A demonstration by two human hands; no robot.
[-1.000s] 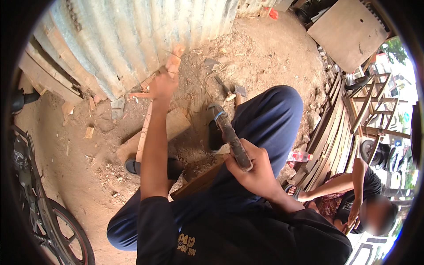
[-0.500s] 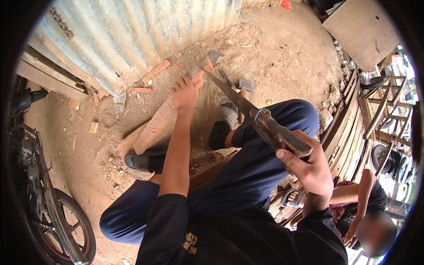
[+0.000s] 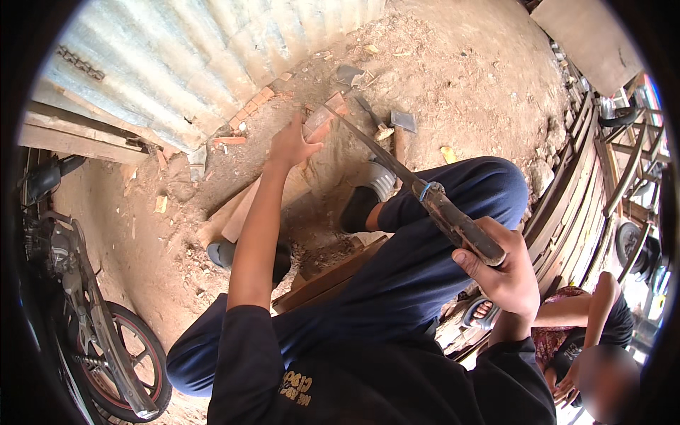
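The left arm stretches forward, palm down, its hand (image 3: 289, 147) over the upper part of the plank (image 3: 328, 119), which lies slantwise between the person's feet and the metal sheet (image 3: 212, 67). That grip is loose, thumb and fingers spread apart; whether they touch the plank I cannot tell. To the plank's right, the right arm is bent at the elbow, its hand (image 3: 504, 275) closed round the handle of a long knife (image 3: 453, 221), thumb along it. The blade slants up toward the plank's far end.
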